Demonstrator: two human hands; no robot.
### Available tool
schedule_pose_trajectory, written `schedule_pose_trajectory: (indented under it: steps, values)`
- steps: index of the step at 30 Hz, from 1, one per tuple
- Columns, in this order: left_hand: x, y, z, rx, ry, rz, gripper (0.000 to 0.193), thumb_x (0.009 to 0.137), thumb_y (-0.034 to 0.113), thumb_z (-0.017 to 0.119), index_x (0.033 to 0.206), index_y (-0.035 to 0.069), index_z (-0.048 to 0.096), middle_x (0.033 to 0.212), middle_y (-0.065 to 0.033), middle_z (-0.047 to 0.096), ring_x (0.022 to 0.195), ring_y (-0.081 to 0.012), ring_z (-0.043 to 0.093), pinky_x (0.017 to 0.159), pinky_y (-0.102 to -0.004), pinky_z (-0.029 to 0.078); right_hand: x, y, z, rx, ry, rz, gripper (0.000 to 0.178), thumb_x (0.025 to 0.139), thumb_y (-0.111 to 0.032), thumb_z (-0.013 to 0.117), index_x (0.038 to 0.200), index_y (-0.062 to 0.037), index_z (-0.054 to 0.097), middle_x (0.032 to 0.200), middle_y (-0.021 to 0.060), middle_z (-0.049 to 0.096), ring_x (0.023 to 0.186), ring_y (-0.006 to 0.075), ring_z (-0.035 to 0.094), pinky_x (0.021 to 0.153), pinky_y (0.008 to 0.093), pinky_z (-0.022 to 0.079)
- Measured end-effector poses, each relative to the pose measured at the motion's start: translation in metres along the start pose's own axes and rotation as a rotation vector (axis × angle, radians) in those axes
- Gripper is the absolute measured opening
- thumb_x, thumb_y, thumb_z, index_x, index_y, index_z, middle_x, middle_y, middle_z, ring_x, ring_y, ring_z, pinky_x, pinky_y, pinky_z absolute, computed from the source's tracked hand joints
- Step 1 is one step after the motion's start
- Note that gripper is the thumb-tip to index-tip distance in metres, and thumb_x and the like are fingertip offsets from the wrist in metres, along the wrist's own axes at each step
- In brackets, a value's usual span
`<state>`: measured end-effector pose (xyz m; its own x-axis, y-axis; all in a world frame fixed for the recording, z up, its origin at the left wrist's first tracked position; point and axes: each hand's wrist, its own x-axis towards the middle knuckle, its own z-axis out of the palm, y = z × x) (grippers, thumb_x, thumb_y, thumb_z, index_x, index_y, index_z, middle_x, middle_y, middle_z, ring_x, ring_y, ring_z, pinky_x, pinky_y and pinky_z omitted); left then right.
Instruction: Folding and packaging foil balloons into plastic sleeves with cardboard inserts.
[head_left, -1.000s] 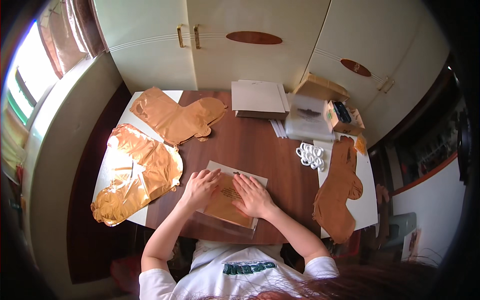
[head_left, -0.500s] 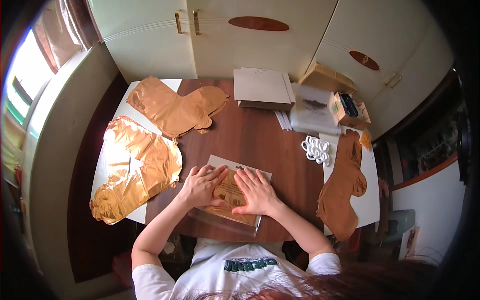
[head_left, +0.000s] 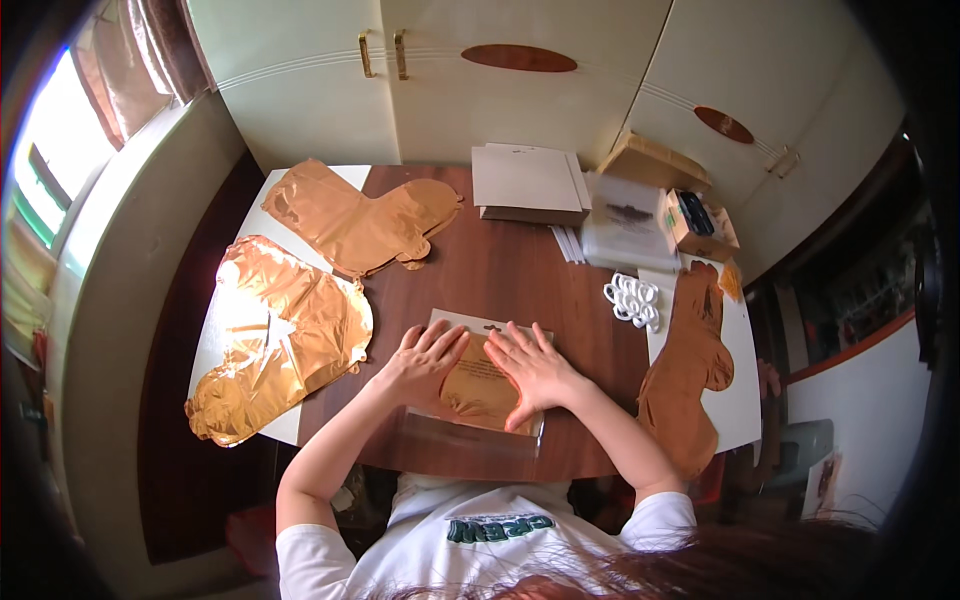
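Note:
A flat clear plastic pouch lies near the front edge of the table, with folded gold foil and a pale printed card inside. Both my hands rest over it, fingers stretched out and slightly spread. My left hand covers the pouch's left side, and my right hand its right side. Neither hand grips anything. The gold middle shows between them. Off to the left lie two uninflated gold foil balloons, a shiny one nearer me and a duller one behind it.
Another flat foil balloon lies at the right table edge. Near it is a bunch of white looped cord. At the back stand a stack of white card, clear plastic bags, several thin white strips and an open cardboard box.
My hands and the pouch have shifted slightly to the right. My hands sit a little farther apart at the fingertips, and the pouch lies straighter. The view has shifted slightly too.

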<state>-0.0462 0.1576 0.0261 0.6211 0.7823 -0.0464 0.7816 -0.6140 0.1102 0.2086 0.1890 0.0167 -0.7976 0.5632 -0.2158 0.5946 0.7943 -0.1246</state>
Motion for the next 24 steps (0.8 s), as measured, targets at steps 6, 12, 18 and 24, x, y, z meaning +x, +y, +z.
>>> schedule_pose_trajectory:
  steps: [6,12,18,24]
  values:
    - [0.01,0.007,-0.004,-0.056,-0.094,-0.002,0.13,0.049,0.069,0.072,0.146,0.003,0.017,0.151,-0.0166,0.019,0.14,-0.0366,0.015,0.11,-0.0533,0.016,-0.012,0.016,0.001,0.043,0.016,0.037,0.134,0.047,-0.076,0.068,0.148,-0.011,0.01,0.155,0.0106,0.007,0.142,0.0329,0.001,0.113,0.0551,0.002]
    - [0.011,0.005,-0.004,-0.027,-0.13,0.005,0.131,0.049,0.068,0.074,0.146,0.003,0.015,0.152,-0.0173,0.017,0.14,-0.0369,0.013,0.111,-0.053,0.015,-0.032,0.022,-0.005,0.019,-0.026,0.059,0.132,0.048,-0.076,0.067,0.148,-0.01,0.011,0.154,0.0115,0.008,0.142,0.0329,0.0,0.113,0.0554,0.001]
    - [-0.007,-0.002,0.015,-0.071,-0.006,0.004,0.13,0.054,0.075,0.067,0.144,-0.002,0.015,0.151,-0.0191,0.018,0.14,-0.0343,0.016,0.111,-0.0523,0.016,-0.051,0.025,-0.001,0.024,-0.03,0.073,0.13,0.051,-0.077,0.066,0.148,-0.0086,0.011,0.154,0.0128,0.007,0.142,0.034,-0.001,0.113,0.0535,0.001]
    - [-0.059,0.052,-0.004,-0.243,0.271,-0.132,0.069,0.075,0.043,0.07,0.126,0.002,0.049,0.127,-0.0161,0.05,0.121,-0.033,0.045,0.098,-0.0432,0.036,-0.057,-0.011,0.017,0.113,0.292,-0.043,0.109,0.065,-0.068,0.066,0.145,-0.0067,0.024,0.151,0.0147,0.02,0.14,0.0338,0.015,0.113,0.0515,0.011]
